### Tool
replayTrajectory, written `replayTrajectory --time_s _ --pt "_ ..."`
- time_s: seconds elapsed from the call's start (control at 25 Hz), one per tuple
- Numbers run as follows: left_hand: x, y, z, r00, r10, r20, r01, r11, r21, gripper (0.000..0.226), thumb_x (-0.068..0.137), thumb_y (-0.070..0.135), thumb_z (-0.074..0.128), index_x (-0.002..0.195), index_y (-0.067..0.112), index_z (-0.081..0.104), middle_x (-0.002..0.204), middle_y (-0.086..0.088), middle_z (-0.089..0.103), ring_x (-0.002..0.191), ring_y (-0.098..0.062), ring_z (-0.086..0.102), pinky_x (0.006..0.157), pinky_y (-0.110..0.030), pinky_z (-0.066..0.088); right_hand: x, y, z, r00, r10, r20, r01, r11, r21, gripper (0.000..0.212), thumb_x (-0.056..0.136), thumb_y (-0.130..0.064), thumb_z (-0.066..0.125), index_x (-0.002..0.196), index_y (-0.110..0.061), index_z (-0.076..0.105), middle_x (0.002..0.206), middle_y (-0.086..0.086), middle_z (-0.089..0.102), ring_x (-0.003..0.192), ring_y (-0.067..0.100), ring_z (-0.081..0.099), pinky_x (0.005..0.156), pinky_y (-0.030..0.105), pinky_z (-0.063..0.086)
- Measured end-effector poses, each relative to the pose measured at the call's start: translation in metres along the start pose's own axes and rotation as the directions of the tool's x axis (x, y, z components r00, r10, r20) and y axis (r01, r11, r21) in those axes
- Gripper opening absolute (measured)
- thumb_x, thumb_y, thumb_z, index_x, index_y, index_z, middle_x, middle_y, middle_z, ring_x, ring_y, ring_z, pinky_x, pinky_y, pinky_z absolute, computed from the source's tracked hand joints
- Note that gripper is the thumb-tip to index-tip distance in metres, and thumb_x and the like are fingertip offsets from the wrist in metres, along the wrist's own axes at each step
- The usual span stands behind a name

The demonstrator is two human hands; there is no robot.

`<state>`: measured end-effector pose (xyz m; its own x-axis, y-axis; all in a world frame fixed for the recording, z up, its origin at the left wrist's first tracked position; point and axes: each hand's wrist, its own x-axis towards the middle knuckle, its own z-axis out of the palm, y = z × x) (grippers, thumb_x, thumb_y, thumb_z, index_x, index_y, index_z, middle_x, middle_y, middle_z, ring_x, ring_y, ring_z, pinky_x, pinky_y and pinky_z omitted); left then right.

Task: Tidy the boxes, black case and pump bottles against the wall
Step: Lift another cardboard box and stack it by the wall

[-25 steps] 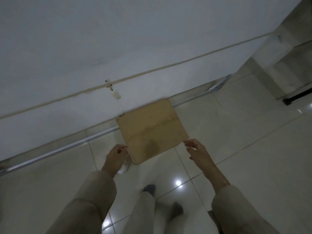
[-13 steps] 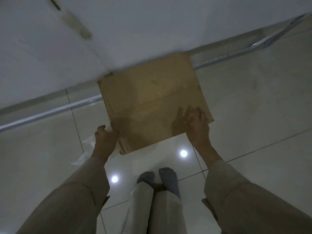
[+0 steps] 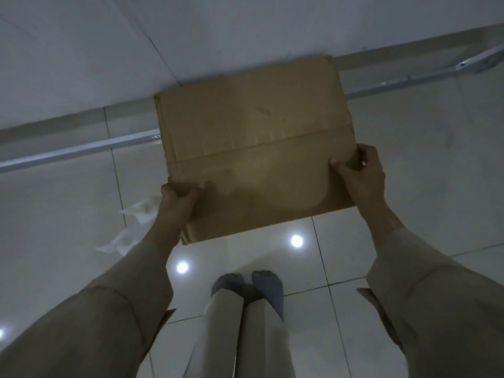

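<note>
White wall (image 3: 81, 50) and pale glossy tiled floor (image 3: 422, 173) frame the flat brown cardboard box (image 3: 253, 148), its far edge at the wall's foot. Left hand (image 3: 177, 203) and right hand (image 3: 360, 173) clench its near corners; pushing evenly should seat it flush.

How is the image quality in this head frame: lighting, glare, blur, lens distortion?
Head view: dim, bluish light; two round lamp reflections glare on the glossy floor tiles; a soft shadow darkens the brown cardboard box between the left hand and right hand; wide-angle lens bows the metal rail; crumpled white paper looks soft.
</note>
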<state>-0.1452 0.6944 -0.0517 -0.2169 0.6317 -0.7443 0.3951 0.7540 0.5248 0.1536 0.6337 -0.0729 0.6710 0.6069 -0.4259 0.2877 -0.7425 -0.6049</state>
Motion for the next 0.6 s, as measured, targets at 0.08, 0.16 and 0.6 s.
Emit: replayTrajectory --time_s 0.08,0.16,0.6 --pt "-0.017 0.010 -0.008 0.999 0.046 -0.005 -0.046 0.999 0.005 0.072 0.083 0.034 0.062 0.141 0.013 0.022 0.144 -0.009 0.038 0.129 -0.031 0.040 0.097 -0.040 0.038 -0.007 -0.006 -0.018 0.999 -0.033 -0.019 0.034 0.998 0.049 0.056 0.078 -0.031 0.069 0.126 -0.017 0.047 0.131 0.006 0.054 0.118 0.025 0.052 0.092 0.032 0.041" --pt "-0.038 0.023 -0.017 0.994 0.110 -0.011 -0.110 0.994 -0.016 0.070 0.084 0.030 0.061 0.140 0.013 0.023 0.142 -0.009 0.040 0.127 -0.030 0.042 0.092 -0.037 0.038 -0.017 -0.014 -0.038 0.999 -0.046 -0.015 0.047 0.998 0.050 0.051 0.079 -0.030 0.069 0.124 -0.015 0.050 0.130 0.008 0.056 0.115 0.026 0.054 0.089 0.030 0.040" --pt "-0.240 0.111 -0.148 0.960 0.233 -0.154 -0.255 0.956 -0.142 0.060 0.088 0.026 0.055 0.140 0.012 0.027 0.139 -0.008 0.044 0.107 -0.020 0.043 0.089 -0.034 0.037 -0.166 -0.126 -0.202 0.957 -0.287 0.045 0.258 0.910 0.323 0.033 0.082 -0.020 0.066 0.115 -0.021 0.058 0.120 0.003 0.062 0.108 0.019 0.059 0.093 0.036 0.048"
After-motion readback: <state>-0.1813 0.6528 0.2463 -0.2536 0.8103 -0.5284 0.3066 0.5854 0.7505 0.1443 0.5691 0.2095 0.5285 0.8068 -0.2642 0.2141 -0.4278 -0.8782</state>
